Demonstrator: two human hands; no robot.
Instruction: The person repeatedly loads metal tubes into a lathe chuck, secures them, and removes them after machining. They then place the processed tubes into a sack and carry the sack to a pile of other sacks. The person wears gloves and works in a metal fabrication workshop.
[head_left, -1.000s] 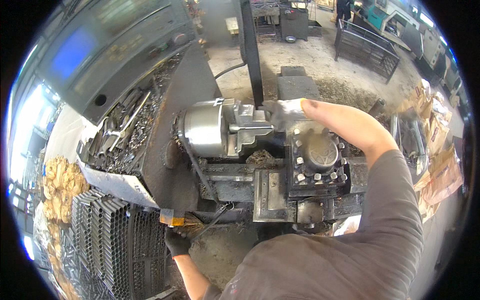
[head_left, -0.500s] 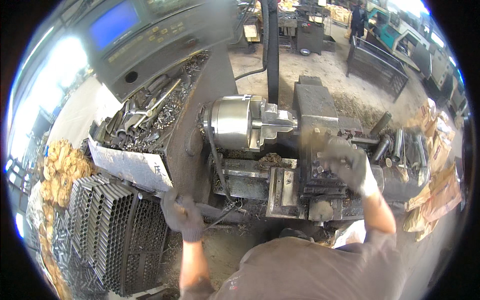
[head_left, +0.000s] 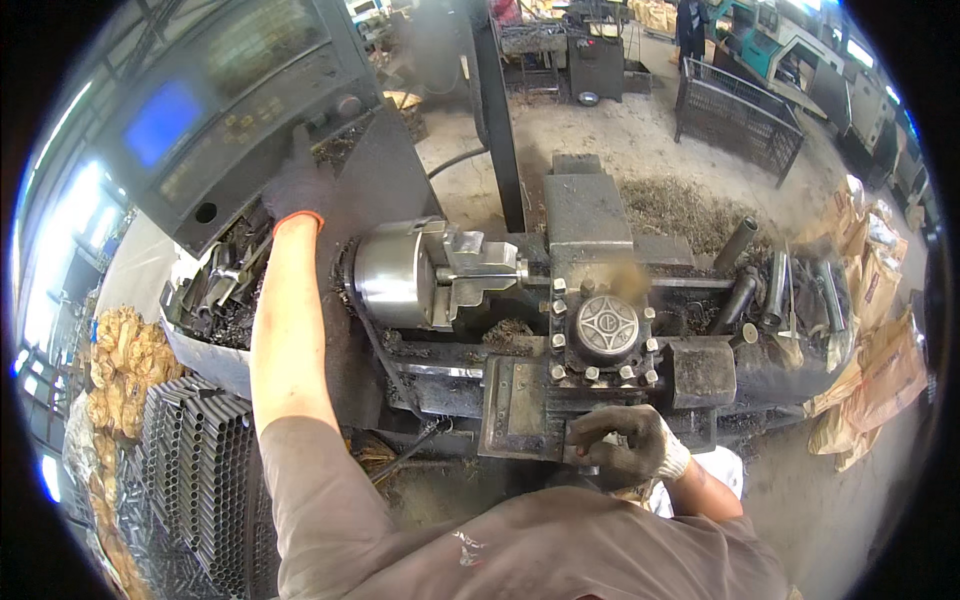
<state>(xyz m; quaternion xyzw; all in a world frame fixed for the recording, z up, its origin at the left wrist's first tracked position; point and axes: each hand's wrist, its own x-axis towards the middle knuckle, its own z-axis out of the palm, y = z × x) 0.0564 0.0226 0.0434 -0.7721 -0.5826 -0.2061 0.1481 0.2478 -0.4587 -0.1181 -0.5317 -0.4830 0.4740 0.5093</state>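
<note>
My left arm is stretched forward, and my left hand [head_left: 298, 190], in a dark glove, is at the grey control panel [head_left: 245, 125] of a lathe. Its fingers are blurred against the dark panel. Right of it sits the shiny metal chuck [head_left: 395, 275] with stepped jaws [head_left: 475, 270]. My right hand [head_left: 628, 445], in a dirty glove with a pale cuff, is low at the front of the machine, below the tool post [head_left: 605, 328] with its round cap and several bolts. Its fingers are curled; whatever may be inside them is hidden.
Stacked metal tubes [head_left: 200, 470] stand at the left, beside a yellowish sack [head_left: 130, 365]. A chip-filled tray [head_left: 215, 350] holds tools below the panel. Loose tubes [head_left: 775, 290] and brown paper sacks [head_left: 880, 340] are at the right. A metal mesh bin [head_left: 740, 115] and a distant person [head_left: 690, 30] are behind.
My left hand has gone from beside the tube stack up to the control panel. My right hand has dropped from over the tool post to the machine's front. The view has shifted.
</note>
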